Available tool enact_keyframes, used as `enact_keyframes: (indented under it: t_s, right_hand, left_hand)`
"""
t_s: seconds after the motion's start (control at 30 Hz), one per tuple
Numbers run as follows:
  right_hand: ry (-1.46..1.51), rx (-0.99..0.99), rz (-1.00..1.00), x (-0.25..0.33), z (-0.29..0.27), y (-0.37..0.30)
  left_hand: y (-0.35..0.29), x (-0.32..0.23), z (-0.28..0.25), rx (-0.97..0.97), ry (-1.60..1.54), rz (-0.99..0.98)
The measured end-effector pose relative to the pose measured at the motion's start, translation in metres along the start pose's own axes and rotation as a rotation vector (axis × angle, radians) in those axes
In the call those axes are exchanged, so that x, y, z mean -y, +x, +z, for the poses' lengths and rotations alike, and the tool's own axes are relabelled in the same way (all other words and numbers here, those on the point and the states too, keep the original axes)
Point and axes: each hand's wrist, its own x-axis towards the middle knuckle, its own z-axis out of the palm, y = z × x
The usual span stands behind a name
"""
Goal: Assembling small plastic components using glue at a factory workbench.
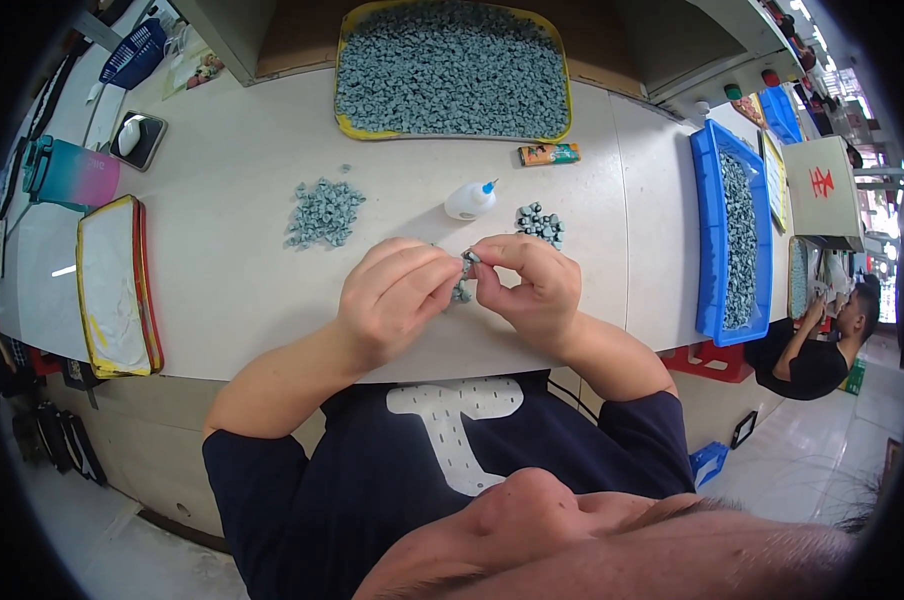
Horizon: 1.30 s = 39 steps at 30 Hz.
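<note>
My two hands are close together over the near middle of the white table. A small grey-green part (472,257) is pinched between the thumb and forefinger of my right hand (534,288). My left hand (392,298) has its fingers closed at the same spot; what they grip is mostly hidden. Under the fingertips lie a few more small grey-green parts (461,293). Just beyond my hands stands a white squeeze bottle (469,202) with a blue tip. A loose heap of parts (327,212) is to its left, and a smaller, neater cluster (540,225) to its right.
At the back, a yellow-rimmed tray (353,128) is full of similar parts. An orange and green box (549,154) lies before it. A blue bin (710,250) stands right; stacked trays (112,290), a tumbler (77,175) and a phone (139,140) sit left. Another person (812,350) works far right.
</note>
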Motion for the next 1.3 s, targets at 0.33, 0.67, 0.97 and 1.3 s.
enact_keyframes:
  t_s: [0.33, 0.67, 0.97, 1.3]
  right_hand:
    - [-0.043, -0.047, -0.132, -0.004, -0.009, 0.000]
    - [-0.024, -0.029, -0.260, -0.017, -0.008, 0.003]
    - [0.035, -0.069, -0.271, -0.021, -0.004, 0.002]
    - [0.000, 0.054, -0.235, -0.014, -0.016, 0.006]
  left_hand:
    - [0.003, 0.000, 0.006, -0.042, -0.076, -0.047]
    - [0.007, 0.007, 0.012, -0.036, -0.040, 0.005]
    - [0.006, 0.010, 0.014, -0.023, -0.014, 0.095]
    - [0.013, 0.004, 0.005, 0.055, -0.031, 0.002]
